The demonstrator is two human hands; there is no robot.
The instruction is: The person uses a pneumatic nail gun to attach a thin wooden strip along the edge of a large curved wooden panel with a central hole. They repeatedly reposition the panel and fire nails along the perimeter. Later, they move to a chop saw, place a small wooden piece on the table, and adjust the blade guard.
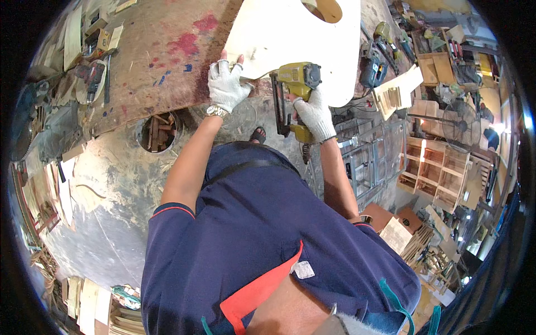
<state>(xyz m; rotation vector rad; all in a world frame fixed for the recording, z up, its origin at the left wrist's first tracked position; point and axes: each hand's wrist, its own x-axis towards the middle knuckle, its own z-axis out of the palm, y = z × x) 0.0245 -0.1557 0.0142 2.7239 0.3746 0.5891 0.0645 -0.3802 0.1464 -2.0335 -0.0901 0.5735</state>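
A pale plywood panel [268,39] with a round cut-out lies at the top of the view. My left hand [228,86], in a white knit glove with bare fingertips, rests at the panel's lower left corner. Its fingers are stretched and apart. My right hand [316,116], gloved the same way, is wrapped round the handle of a yellow and black nail gun [296,77]. The gun's head lies over the panel's lower edge, and its black magazine points down toward me. Where the gun's nose meets the panel I cannot tell.
Beneath the panel is a brown worktable [145,61] with red and blue paint stains. A cordless drill [92,78] lies on its left side. A round bin of wood scraps [156,133] stands below the edge. Metal frames [363,153] and a wooden shelf unit [432,167] stand at right.
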